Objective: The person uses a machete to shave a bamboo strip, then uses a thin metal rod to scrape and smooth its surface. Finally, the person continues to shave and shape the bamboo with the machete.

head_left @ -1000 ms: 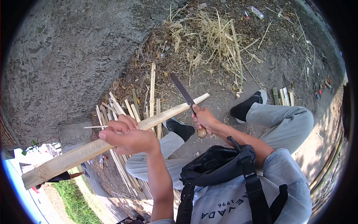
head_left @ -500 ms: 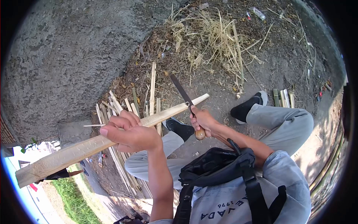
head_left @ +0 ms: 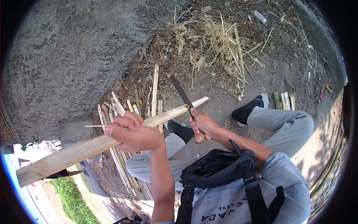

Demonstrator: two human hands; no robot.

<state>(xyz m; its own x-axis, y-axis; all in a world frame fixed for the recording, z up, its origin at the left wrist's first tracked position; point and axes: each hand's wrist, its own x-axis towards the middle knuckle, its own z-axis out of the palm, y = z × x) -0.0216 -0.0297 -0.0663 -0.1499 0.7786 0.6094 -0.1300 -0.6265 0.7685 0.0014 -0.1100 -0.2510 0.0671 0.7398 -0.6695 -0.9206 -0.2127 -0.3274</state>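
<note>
A long pale bamboo slat (head_left: 71, 154) slants across the view, its wide end at lower left and its narrow end at upper right. My left hand (head_left: 136, 135) is closed around its middle, palm turned up. A thin sliver (head_left: 94, 126) sticks out to the left from beside those fingers. In my right hand (head_left: 202, 122) is a knife (head_left: 180, 90) with a long dark blade and a rounded wooden handle end. The blade crosses the slat near its narrow end, where a small curl of shaving shows.
Several bamboo strips (head_left: 123, 168) lie on the ground beneath the slat. A heap of shavings (head_left: 214, 44) lies ahead, and a rough grey concrete slab (head_left: 74, 56) fills the upper left. More short strips (head_left: 285, 100) lie beyond my right foot (head_left: 249, 111). A black bag (head_left: 216, 168) hangs at my chest.
The whole view has shifted slightly. The slat and knife keep nearly the same relation, with the blade a touch closer to my left hand.
</note>
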